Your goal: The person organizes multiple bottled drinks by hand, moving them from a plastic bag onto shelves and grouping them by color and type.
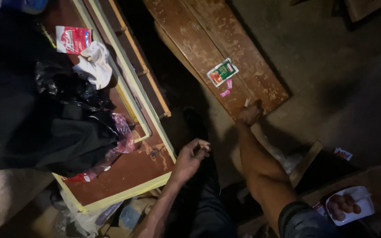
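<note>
Your right hand [249, 113] rests on the bench [225, 48] end, closed around something small (too dim to name). Left hand [191, 155] curls loosely, empty. The green sachet [222, 72] nearby looks light, crinkly; pinch its edge.

Your right hand [248, 113] rests on a wooden bench [208, 39], its brown finish worn, speckled and matt. The green and red sachet [222, 72] there looks like glossy plastic. Beside your left hand [190, 156], the tabletop [133, 169] is brown wood with a scuffed surface and pale painted edging. It carries crinkled, shiny black plastic bags [67, 86], a soft white cloth [95, 64] and matt black fabric [58, 141].
</note>
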